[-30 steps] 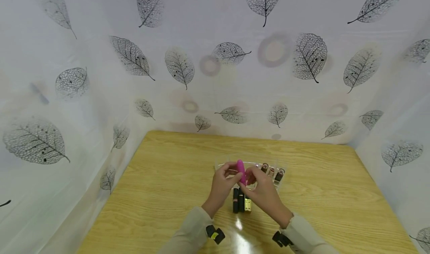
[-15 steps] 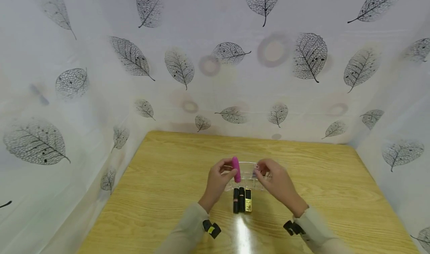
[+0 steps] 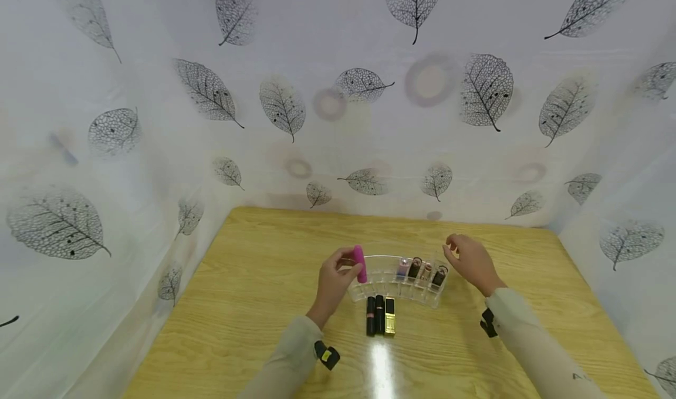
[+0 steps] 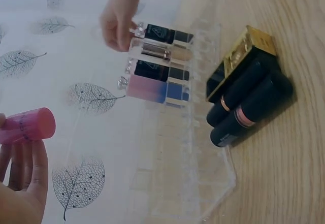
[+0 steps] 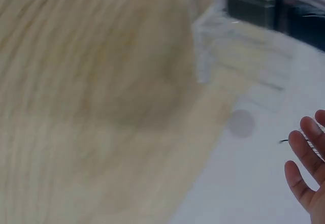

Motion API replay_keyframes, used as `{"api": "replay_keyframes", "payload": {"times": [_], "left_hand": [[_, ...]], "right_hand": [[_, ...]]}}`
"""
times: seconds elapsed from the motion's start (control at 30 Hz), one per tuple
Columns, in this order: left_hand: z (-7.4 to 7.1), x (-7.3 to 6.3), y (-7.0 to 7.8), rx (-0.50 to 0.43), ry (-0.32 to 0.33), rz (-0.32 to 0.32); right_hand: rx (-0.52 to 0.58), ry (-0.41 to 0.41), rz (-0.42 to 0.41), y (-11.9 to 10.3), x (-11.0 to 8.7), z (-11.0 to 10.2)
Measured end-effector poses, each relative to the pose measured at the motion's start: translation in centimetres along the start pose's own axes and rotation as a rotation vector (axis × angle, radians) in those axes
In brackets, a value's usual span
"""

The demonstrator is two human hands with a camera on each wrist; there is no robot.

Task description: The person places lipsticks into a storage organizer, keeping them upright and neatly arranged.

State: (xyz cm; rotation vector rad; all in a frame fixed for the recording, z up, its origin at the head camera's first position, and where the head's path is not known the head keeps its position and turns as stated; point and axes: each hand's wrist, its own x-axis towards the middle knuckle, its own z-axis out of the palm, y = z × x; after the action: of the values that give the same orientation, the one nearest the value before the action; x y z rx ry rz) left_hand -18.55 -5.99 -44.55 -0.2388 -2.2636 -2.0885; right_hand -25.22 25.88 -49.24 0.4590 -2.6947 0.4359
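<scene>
My left hand (image 3: 334, 279) pinches a bright pink lipstick tube (image 3: 361, 264) between thumb and fingers, above the left end of a clear lipstick organizer (image 3: 358, 294). The tube is nearly upright in the head view; its round end (image 4: 46, 123) faces the left wrist camera. Beyond the organizer's right end is my right hand (image 3: 472, 261), its fingers loosely bent. In the right wrist view those fingers (image 5: 303, 150) are spread with nothing in them. Several lipsticks stand in the organizer's right half, among them a pink-and-blue one (image 4: 147, 88) and a black one (image 3: 439, 276).
In front of the organizer, two black lipsticks (image 3: 371, 315) and a gold-and-black one (image 3: 389, 315) lie side by side on the wooden table (image 3: 264, 293). Leaf-patterned white sheeting (image 3: 338, 135) hangs behind the table and on both sides.
My right hand has left the pink tube and moved right, past the organizer's end. My left hand has shifted a little left with the tube. The organizer and its lipsticks are now uncovered.
</scene>
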Motion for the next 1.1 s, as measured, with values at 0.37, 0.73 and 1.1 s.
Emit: {"api": "replay_keyframes", "payload": {"times": [0.37, 0.73, 1.1], "left_hand": [[-0.9, 1.0, -1.0, 0.059, 0.051, 0.06], [-1.3, 2.9, -5.0, 0.12, 0.049, 0.109], [-1.2, 3.8, -8.5, 0.156, -0.017, 0.158]], "right_hand": [[-0.165, -0.139, -0.063, 2.7, -0.9, 3.3], [-0.229, -0.167, -0.102, 3.0, -0.9, 4.2], [-0.24, -0.215, -0.058, 2.9, -1.1, 4.1]]}}
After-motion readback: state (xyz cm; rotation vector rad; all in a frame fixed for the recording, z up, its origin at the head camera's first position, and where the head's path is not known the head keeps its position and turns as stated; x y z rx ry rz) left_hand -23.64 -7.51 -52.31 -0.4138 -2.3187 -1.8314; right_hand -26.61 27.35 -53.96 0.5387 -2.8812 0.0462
